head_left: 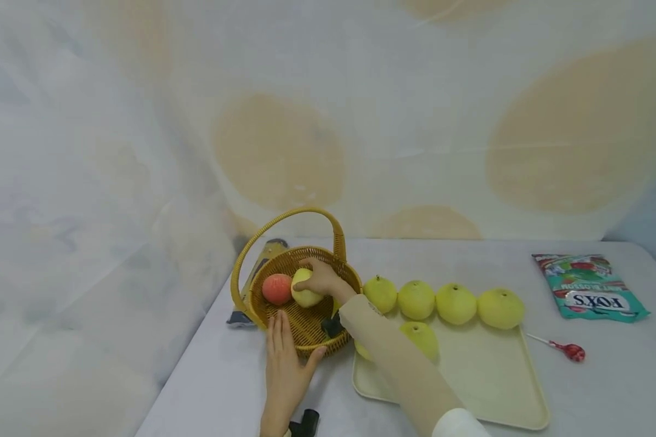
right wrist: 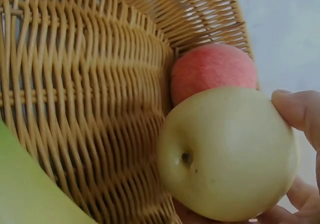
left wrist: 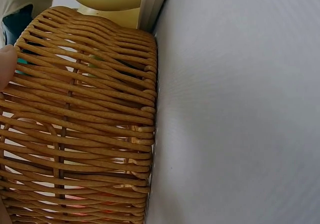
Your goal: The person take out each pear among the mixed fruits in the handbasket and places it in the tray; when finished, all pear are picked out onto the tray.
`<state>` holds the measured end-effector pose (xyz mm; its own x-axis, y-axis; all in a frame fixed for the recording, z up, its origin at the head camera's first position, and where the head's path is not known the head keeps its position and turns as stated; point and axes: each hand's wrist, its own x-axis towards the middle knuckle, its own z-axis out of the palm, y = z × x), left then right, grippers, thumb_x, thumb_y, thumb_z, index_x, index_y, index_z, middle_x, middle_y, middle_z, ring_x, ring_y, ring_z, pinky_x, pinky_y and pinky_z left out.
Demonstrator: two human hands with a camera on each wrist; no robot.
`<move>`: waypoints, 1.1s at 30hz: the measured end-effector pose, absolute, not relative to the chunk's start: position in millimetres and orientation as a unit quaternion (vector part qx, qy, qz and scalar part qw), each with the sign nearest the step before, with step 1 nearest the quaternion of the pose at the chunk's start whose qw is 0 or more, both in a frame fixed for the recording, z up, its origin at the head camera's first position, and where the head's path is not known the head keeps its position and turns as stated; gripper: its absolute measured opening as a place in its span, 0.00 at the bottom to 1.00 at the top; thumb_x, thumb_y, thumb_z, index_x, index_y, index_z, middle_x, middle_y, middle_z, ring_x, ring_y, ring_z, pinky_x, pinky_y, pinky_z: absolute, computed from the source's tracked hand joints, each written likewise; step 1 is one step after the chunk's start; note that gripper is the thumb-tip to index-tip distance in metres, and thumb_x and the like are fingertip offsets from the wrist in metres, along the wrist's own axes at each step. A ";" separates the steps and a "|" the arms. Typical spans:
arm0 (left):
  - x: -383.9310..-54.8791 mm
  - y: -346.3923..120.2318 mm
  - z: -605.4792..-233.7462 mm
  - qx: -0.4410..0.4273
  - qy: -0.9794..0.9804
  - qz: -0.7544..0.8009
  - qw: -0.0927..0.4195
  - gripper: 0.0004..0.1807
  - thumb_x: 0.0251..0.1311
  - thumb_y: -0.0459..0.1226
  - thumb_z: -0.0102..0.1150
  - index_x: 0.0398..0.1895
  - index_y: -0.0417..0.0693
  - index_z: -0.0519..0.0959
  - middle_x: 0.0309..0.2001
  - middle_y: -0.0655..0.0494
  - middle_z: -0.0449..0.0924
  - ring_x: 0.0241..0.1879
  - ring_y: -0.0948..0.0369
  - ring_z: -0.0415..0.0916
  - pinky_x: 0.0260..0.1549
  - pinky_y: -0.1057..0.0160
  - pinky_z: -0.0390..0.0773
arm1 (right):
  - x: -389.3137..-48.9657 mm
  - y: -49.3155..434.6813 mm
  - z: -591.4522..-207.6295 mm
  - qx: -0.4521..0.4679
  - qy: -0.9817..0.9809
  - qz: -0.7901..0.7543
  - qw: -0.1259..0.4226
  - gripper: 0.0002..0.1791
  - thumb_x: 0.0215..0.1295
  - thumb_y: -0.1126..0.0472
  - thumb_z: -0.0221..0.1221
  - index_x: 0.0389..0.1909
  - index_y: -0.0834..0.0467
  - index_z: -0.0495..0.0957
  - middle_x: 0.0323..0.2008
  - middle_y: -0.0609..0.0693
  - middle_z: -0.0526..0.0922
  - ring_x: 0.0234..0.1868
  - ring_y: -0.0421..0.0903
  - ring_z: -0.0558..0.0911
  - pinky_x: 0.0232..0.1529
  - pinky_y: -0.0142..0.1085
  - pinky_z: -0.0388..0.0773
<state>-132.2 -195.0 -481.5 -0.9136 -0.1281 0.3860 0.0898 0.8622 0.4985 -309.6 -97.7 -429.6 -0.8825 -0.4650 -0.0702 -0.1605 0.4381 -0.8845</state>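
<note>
My right hand (head_left: 319, 279) reaches into a brown wicker basket (head_left: 306, 328) and holds a round pale-yellow, apple-like fruit (right wrist: 230, 149), thumb and fingers on its side. A red fruit (right wrist: 215, 72) lies in the basket beside it; it also shows left of the hand in the head view. Something yellow-green (right wrist: 30, 189) sits at the lower left in the right wrist view, its kind unclear. My left hand (head_left: 287, 364) rests against the basket's near rim, fingers straight and thumb spread. In the left wrist view its thumb (left wrist: 6, 67) touches the rim.
Right of the basket, a cream tray (head_left: 486, 388) bears several yellow-green fruits (head_left: 456, 303). A FOX'S candy bag (head_left: 590, 288) and a red lollipop (head_left: 573, 352) lie farther right. Behind the basket is a long brown and dark packet (head_left: 270, 250). The basket's tall handle (head_left: 306, 210) arches up.
</note>
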 end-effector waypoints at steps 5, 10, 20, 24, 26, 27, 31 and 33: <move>-131.2 -196.4 -481.4 0.007 -0.943 -0.258 0.211 0.58 0.53 0.57 0.65 0.75 0.34 0.47 0.75 0.36 0.49 0.75 0.41 0.43 0.68 0.38 0.57 | -308.2 -89.8 -411.9 -0.195 0.830 -0.507 0.127 0.38 0.59 0.54 0.67 0.69 0.57 0.65 0.67 0.59 0.69 0.61 0.55 0.74 0.55 0.44 0.77; -131.7 -196.9 -481.5 0.005 -0.943 -0.251 0.217 0.58 0.52 0.56 0.67 0.75 0.33 0.48 0.75 0.36 0.50 0.75 0.40 0.44 0.67 0.38 0.57 | -304.5 -75.9 -389.3 -0.206 0.825 -0.517 0.098 0.37 0.60 0.51 0.66 0.68 0.55 0.66 0.66 0.59 0.70 0.62 0.55 0.75 0.57 0.44 0.76; -132.8 -196.2 -479.7 0.001 -0.943 -0.254 0.217 0.58 0.51 0.56 0.67 0.75 0.32 0.49 0.75 0.36 0.50 0.74 0.39 0.43 0.67 0.37 0.56 | -293.5 -46.2 -362.7 -0.216 0.791 -0.568 0.071 0.34 0.63 0.55 0.64 0.70 0.52 0.65 0.67 0.54 0.69 0.64 0.54 0.72 0.58 0.47 0.76; -133.7 -197.1 -481.2 -0.002 -0.940 -0.255 0.227 0.58 0.51 0.55 0.68 0.75 0.33 0.49 0.74 0.35 0.51 0.74 0.38 0.44 0.66 0.37 0.56 | -289.8 -34.5 -360.6 -0.215 0.776 -0.588 0.071 0.35 0.64 0.56 0.62 0.71 0.53 0.63 0.68 0.54 0.67 0.64 0.55 0.71 0.60 0.49 0.74; -133.9 -197.1 -482.0 -0.003 -0.940 -0.255 0.227 0.58 0.51 0.55 0.68 0.75 0.34 0.48 0.74 0.35 0.51 0.74 0.39 0.45 0.66 0.37 0.56 | -288.4 -28.6 -361.4 -0.212 0.772 -0.595 0.071 0.35 0.65 0.57 0.62 0.71 0.53 0.62 0.68 0.55 0.67 0.65 0.56 0.71 0.60 0.49 0.74; -133.9 -197.1 -482.0 -0.002 -0.940 -0.256 0.224 0.58 0.51 0.55 0.68 0.75 0.34 0.48 0.74 0.35 0.51 0.74 0.39 0.44 0.66 0.37 0.56 | -287.6 -25.7 -361.8 -0.209 0.771 -0.597 0.072 0.35 0.65 0.56 0.62 0.71 0.52 0.61 0.68 0.55 0.67 0.64 0.56 0.71 0.60 0.48 0.75; -133.2 -196.4 -481.8 0.003 -0.942 -0.260 0.213 0.58 0.52 0.56 0.67 0.76 0.35 0.47 0.75 0.37 0.49 0.75 0.40 0.43 0.67 0.38 0.55 | -283.8 -13.8 -361.4 -0.198 0.766 -0.606 0.079 0.35 0.65 0.56 0.62 0.72 0.52 0.61 0.68 0.55 0.66 0.63 0.56 0.71 0.56 0.47 0.77; -133.0 -195.8 -481.3 0.005 -0.942 -0.263 0.209 0.58 0.52 0.55 0.67 0.76 0.35 0.47 0.75 0.37 0.49 0.75 0.40 0.43 0.67 0.38 0.55 | -282.8 -7.8 -362.1 -0.197 0.761 -0.614 0.077 0.35 0.65 0.56 0.62 0.72 0.51 0.61 0.68 0.55 0.66 0.62 0.56 0.72 0.55 0.46 0.77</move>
<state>-133.0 -195.8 -481.3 -0.9123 -0.1191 0.3917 0.1012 0.8614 0.4978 -282.8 -7.8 -362.1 -0.9105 -0.3946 0.1237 -0.2044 0.1693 -0.9641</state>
